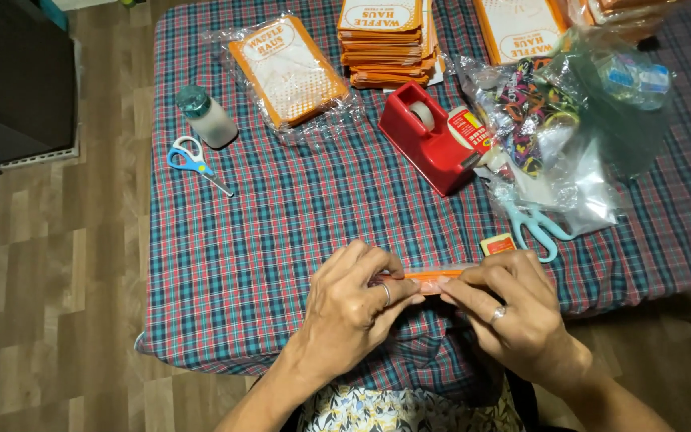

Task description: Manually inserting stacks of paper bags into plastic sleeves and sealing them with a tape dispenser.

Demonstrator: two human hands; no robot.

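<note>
Both my hands hold a thin orange packet in clear wrap edge-on, just above the near edge of the plaid-covered table. My left hand pinches its left end between thumb and fingers. My right hand grips its right end. Each hand wears a ring. Most of the packet is hidden behind my fingers.
A red tape dispenser sits mid-table, with teal scissors and clear bags of colourful items to its right. Stacks of orange cards and a wrapped orange card lie at the back. Blue scissors and a small bottle lie left.
</note>
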